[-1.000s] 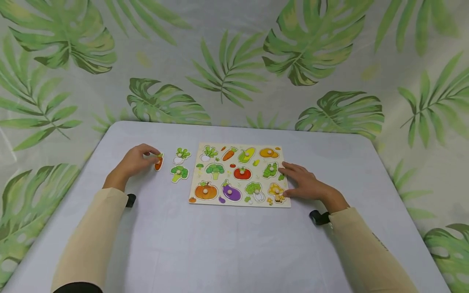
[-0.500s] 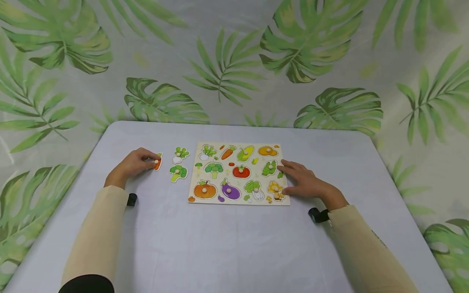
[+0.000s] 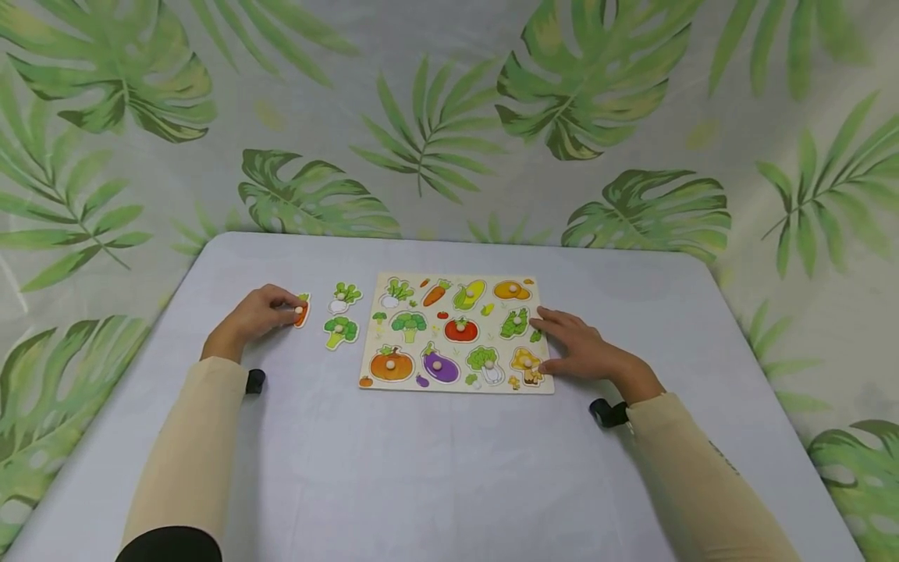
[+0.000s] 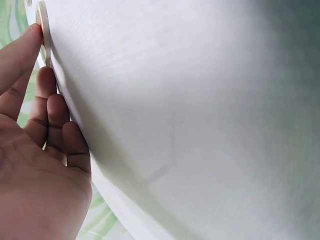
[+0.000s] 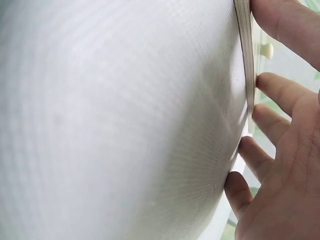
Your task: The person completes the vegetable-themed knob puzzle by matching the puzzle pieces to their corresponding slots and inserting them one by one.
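My left hand [image 3: 256, 314] is at the left of the table, its thumb and fingertips pinching a carrot puzzle piece [image 3: 303, 310]. In the left wrist view the thumb presses on the thin wooden piece [image 4: 46, 31]. The piece looks to be on or just above the cloth; I cannot tell which. My right hand [image 3: 581, 347] lies with spread fingers on the right edge of a wooden vegetable puzzle board [image 3: 371, 340]. In the right wrist view, thumb and two fingers touch the board's edge [image 5: 247, 55], while the other fingers reach the cloth.
A loose radish piece [image 3: 345, 298] and a loose broccoli piece [image 3: 341, 332] lie between the left hand and the board. Knobbed pieces such as the tomato [image 3: 461, 334] and eggplant [image 3: 441, 368] sit in the board. A white cloth [image 3: 421, 468] covers the table, with a leaf-patterned curtain [image 3: 449, 211] behind.
The head view has shifted slightly. My left hand still pinches the carrot piece in nearly the same place, and the right hand stays on the board's edge.
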`<state>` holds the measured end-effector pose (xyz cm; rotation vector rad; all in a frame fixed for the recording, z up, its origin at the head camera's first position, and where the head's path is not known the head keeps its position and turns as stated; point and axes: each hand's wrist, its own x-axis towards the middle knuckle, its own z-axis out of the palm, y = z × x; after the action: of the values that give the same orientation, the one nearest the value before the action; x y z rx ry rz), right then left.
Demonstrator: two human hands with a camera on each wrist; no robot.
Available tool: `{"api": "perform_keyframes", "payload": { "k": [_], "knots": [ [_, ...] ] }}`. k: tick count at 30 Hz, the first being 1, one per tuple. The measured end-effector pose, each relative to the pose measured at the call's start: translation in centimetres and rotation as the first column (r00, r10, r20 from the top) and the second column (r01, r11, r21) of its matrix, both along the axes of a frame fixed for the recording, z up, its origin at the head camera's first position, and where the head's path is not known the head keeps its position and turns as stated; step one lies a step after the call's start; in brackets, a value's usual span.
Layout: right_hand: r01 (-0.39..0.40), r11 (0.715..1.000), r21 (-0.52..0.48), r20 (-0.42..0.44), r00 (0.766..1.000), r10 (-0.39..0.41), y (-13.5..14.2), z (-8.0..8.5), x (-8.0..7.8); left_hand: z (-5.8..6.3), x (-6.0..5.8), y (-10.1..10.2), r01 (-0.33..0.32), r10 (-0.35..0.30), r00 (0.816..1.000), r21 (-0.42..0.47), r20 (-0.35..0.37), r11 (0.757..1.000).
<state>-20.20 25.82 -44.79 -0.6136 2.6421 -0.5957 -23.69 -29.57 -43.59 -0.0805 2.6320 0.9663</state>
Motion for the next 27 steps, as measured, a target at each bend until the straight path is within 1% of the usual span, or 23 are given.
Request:
{"api": "perform_keyframes", "payload": {
  "k": [8,14,20,27],
  "knots": [
    [0.007,1.000,-0.006,0.005,1.000,-0.007,-0.02,0.17,-0.04,0.16,-0.04,0.04,-0.033,0.033,0.998,0.009,0.047,0.999],
    [0.004,1.000,-0.010,0.004,1.000,-0.004,-0.12,0.25,-0.02,0.39,-0.07,0.05,-0.020,0.020,0.999,0.012,0.040,1.000],
    [0.008,1.000,-0.010,0.007,1.000,-0.008,-0.05,0.22,-0.04,0.32,-0.06,0.16,-0.027,0.027,0.998,0.014,0.051,1.000],
    [0.012,1.000,-0.010,0.012,1.000,-0.012,0.01,0.00,-0.11,0.28,0.05,0.13,-0.028,0.028,0.999,0.006,0.032,1.000]
  ]
}}
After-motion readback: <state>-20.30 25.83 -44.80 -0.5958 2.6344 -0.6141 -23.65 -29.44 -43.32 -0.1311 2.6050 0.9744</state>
